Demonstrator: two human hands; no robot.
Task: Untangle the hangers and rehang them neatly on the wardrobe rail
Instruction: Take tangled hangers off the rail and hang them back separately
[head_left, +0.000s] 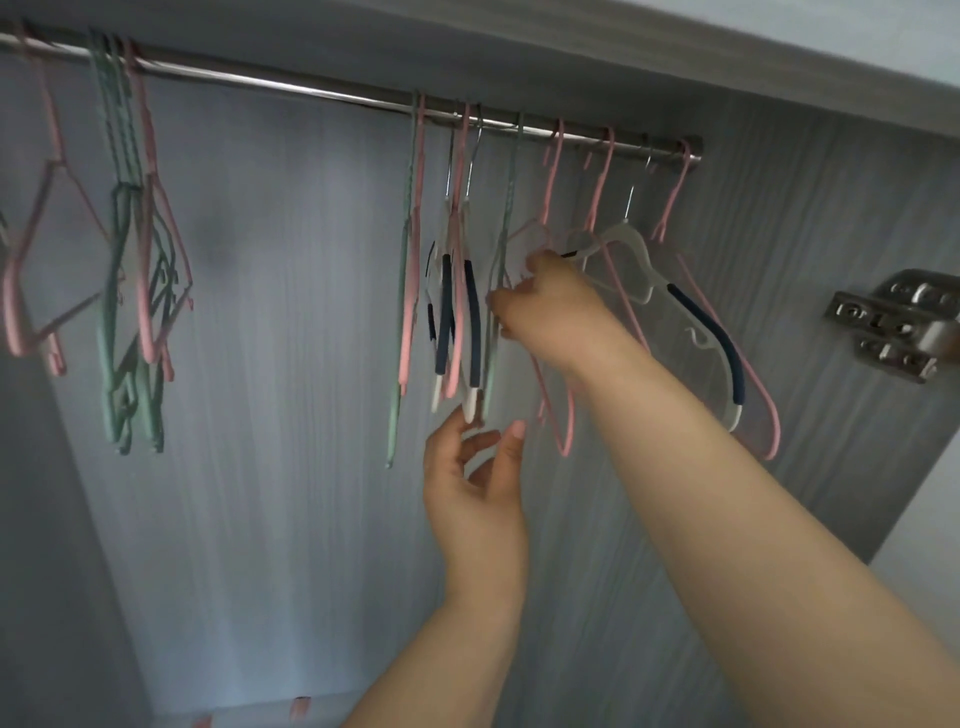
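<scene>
The hangers all hang by their hooks on the rail, which runs from 10 o'clock to 2 o'clock across the view. The job looks part done. The set at 2 o'clock is spaced out but splayed at odd angles, the middle bunch is crowded, and the green bunch at 9 o'clock looks knotted, with a pink one skewed beside it.

The right hand reaches into the middle bunch, its grip narrow and seemingly pinching a hanger's shoulder, though blur hides exactly which one. The left hand hovers at 6 o'clock of the bunch, its grip wide and holding nothing, just under a white tip.

A bare stretch of rail at 11 o'clock gives room to slide hangers along. The hinge at 3 o'clock and the rail's end crowd the right side.
</scene>
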